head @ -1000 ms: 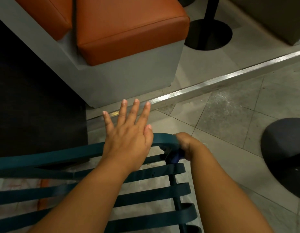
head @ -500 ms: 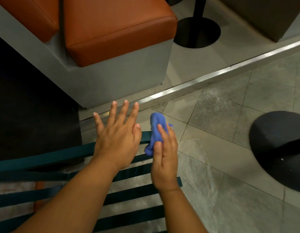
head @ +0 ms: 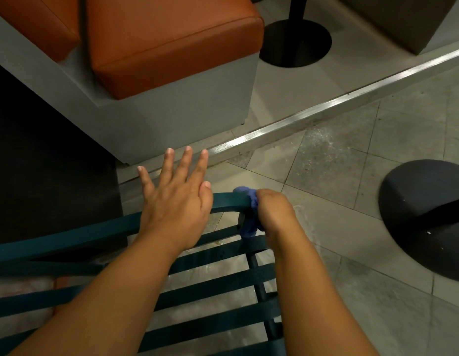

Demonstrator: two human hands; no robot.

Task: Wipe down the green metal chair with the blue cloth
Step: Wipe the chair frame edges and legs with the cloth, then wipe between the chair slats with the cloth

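The green metal chair (head: 223, 283) fills the lower part of the view, its flat slats running left to right below a curved top rail. My left hand (head: 175, 201) lies flat on that top rail, palm down, fingers spread. My right hand (head: 273, 211) is closed around the blue cloth (head: 250, 214) and presses it onto the rail's right end corner, where the rail bends down to the side post. Most of the cloth is hidden under my fingers.
A grey bench base with orange cushions (head: 156, 39) stands just beyond the chair. A metal floor strip (head: 326, 111) crosses the tiles diagonally. A black round stand base (head: 296, 42) sits at the top, and a dark round base (head: 426, 217) at the right.
My right hand has turned from lying over the rail with the cloth under flat fingers to gripping the cloth around the rail's right corner, lower down. The left hand stays flat on the rail.
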